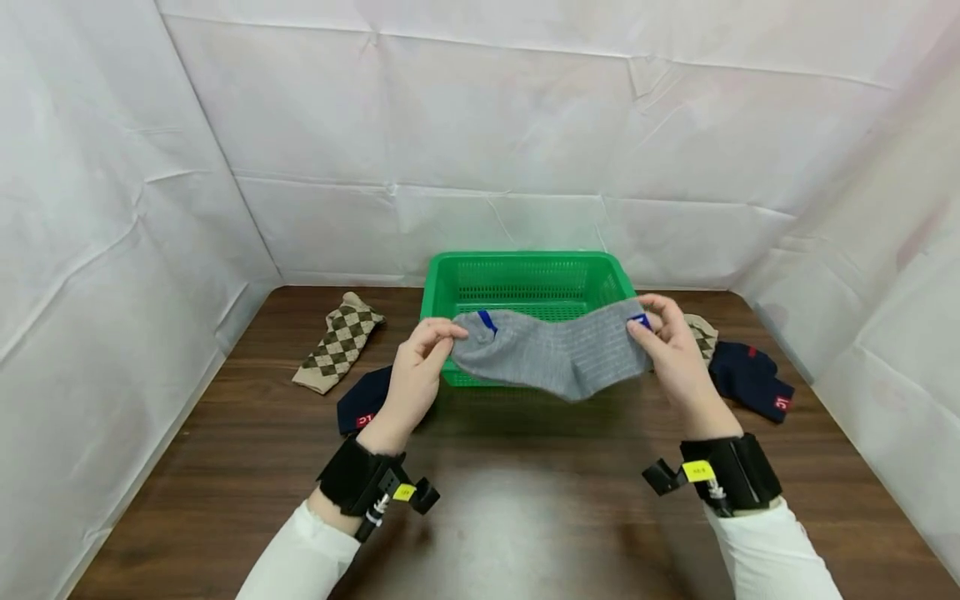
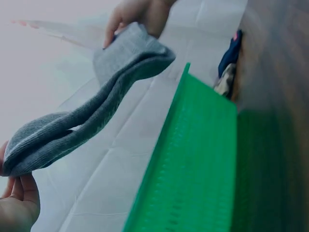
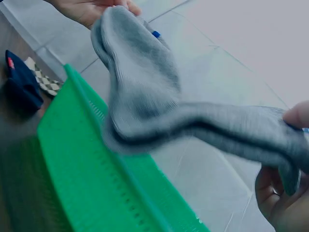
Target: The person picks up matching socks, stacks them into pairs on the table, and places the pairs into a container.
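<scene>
A pair of grey socks (image 1: 551, 350) is stretched level in the air in front of the green basket, with a blue mark near each end. My left hand (image 1: 416, 367) pinches the toe end between thumb and fingers. At the cuff end, my right hand (image 1: 675, 350) pinches the socks beside a blue label. Two layers lying against each other show in the left wrist view, where the grey socks (image 2: 91, 116) sag between the hands. In the right wrist view the grey socks (image 3: 145, 92) bend at the heel, and the right thumb (image 3: 298, 116) presses on the cuff.
The green basket (image 1: 528, 260) stands at the table's back. To its left lie a checkered sock (image 1: 341, 343) and a navy sock (image 1: 363, 400), partly behind my left hand. On the right are another checkered sock (image 1: 703, 333) and navy socks (image 1: 750, 379). White sheeting encloses the table (image 1: 517, 500).
</scene>
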Tool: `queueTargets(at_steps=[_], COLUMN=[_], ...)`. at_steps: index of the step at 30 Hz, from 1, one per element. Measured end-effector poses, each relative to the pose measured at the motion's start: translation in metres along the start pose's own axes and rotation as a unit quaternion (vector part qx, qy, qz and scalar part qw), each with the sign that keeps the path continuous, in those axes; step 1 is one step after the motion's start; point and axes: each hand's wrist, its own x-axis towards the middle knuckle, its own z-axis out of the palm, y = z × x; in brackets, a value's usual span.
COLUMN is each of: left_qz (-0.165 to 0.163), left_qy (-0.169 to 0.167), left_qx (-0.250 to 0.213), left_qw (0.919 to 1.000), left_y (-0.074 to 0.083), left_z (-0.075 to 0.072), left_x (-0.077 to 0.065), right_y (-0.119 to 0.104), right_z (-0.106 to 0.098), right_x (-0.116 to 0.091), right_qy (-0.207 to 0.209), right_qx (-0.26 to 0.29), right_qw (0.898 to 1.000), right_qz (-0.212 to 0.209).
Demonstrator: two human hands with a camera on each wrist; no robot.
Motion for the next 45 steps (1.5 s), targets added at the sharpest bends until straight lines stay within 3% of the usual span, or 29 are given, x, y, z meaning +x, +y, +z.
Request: queueTargets(at_steps=[6,11,16,22,27,33,40,45], left_qz=[0.005,0.009,-0.030,-0.099,-0.124,-0.131,-0.110,-0.127], left_qy=[-0.023,-0.029,-0.061,-0.116,-0.142,-0.160,-0.133,-0.115], left_qx=[0.001,0.066,0.141,0.194,0.200,0.189,0.192,0.198], left_qw=[0.9997,0.9974,0.9876,0.9691,0.9614,0.9600,0.9661,0.9650], left_y=[0.007,0.001,-0.017,-0.026,-0.029,-0.036,-0.040,-0.041], left_z=[-0.003,-0.001,0.003,0.004,0.007,0.013,0.012,0.009], left_x=[0.028,0.049,0.061,0.067,0.071,0.070,0.072,0.073], right_y=[-0.005,0.004,0.023,0.044,0.054,0.059,0.059,0.059], right_z=[0.006,0.008,0.008,0.009,0.020,0.027,0.022,0.018], right_x=[0.028,0.048,0.060,0.068,0.074,0.076,0.078,0.080], right_qy=[0.054,0.076,0.050,-0.009,-0.045,-0.076,-0.074,-0.062], right_qx=[-0.018,-0.104,-0.194,-0.240,-0.270,-0.304,-0.289,-0.276], right_qw=[0.998,0.992,0.976,0.957,0.942,0.924,0.927,0.932], right_qz=[0.000,0.016,0.086,0.160,0.194,0.217,0.225,0.225])
